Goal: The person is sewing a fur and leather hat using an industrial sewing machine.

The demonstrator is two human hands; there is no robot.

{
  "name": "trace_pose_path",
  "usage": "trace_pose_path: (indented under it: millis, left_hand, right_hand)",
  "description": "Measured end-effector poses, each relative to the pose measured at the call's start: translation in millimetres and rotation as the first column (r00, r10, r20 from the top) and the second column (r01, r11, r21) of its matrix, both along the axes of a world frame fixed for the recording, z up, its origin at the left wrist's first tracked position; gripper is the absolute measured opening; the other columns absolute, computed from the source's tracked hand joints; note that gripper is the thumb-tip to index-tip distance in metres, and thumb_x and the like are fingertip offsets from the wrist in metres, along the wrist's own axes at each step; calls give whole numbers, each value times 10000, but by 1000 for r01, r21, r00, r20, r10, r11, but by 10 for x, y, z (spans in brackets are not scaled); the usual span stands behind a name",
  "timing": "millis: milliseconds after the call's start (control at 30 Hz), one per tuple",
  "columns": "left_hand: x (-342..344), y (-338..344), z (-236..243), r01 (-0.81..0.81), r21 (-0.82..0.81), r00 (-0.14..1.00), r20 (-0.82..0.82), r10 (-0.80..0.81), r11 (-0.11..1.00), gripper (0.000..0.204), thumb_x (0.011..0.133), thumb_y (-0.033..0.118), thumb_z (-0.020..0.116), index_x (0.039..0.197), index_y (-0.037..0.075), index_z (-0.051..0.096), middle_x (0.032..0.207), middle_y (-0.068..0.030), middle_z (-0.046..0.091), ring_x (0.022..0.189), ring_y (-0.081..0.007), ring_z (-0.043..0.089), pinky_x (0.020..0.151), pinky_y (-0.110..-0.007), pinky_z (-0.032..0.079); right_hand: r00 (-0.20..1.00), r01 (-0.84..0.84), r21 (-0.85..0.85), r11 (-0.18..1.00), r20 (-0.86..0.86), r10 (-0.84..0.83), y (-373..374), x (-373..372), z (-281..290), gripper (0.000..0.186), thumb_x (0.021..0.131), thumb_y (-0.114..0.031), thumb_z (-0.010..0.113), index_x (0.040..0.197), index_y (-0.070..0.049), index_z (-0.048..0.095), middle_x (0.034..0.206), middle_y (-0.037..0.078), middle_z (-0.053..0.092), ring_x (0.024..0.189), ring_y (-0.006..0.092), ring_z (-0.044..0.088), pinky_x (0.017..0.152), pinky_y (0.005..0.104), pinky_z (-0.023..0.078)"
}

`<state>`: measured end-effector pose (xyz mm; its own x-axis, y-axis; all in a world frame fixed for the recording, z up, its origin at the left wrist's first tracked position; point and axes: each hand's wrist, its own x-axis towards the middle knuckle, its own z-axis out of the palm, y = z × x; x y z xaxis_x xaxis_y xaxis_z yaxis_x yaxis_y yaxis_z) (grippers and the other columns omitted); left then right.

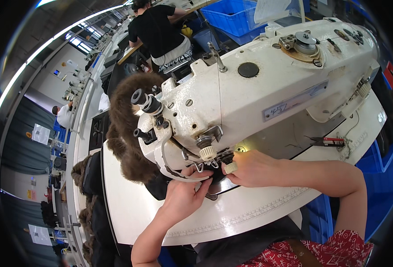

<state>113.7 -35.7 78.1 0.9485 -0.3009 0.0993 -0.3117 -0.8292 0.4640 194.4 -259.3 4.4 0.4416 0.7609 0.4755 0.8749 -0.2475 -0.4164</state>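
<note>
A white sewing machine takes up the middle of the view, and its lit needle area lies between my hands. My left hand is left of the needle, thumb and forefinger pinched on a piece of black fabric. To the right, my right hand has its fingers curled down at the fabric's other side; the machine's tension knob partly covers the fingertips. Brown fur trim lies behind and left of the machine head, beside more black cloth. The needle itself is hidden.
Red-handled thread snips lie right on the white table, beside loose thread. Blue bins stand at the back, with others under the table's right side. Dark fur-trimmed garments hang at the left. A person in black sits ahead.
</note>
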Motion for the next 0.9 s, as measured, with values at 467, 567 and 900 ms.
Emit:
trace_pose_path:
  millis: [467, 567, 900]
  left_hand:
    - [-61, -86, -94, -115, 74, 993, 28, 113, 991, 275, 795, 204, 884, 953, 32, 739, 930, -115, 699, 612, -200, 586, 552, -333, 480]
    - [-57, -64, -118, -104, -24, 989, 107, 106, 994, 240, 820, 172, 861, 975, 25, 751, 982, -123, 711, 586, -186, 587, 533, -321, 476]
    - [-61, -100, -74, -96, 69, 995, 15, 95, 993, 194, 839, 143, 830, 985, 27, 776, 1081, -143, 702, 689, -261, 683, 636, -346, 549]
  right_hand:
    - [940, 37, 56, 998, 337, -54, 18, 16, -44, 274, 865, -298, 745, 744, -103, 595, 792, 40, 523, 615, 201, 631, 497, 327, 512]
    - [954, 0, 47, 999, 300, -14, -4, 16, -31, 284, 872, -306, 749, 743, -101, 602, 789, 35, 529, 634, 196, 623, 511, 332, 509]
    - [947, 1, 134, 991, 319, -44, -101, -33, -20, 193, 855, -233, 755, 780, -92, 646, 812, 9, 579, 739, 188, 572, 581, 311, 504]
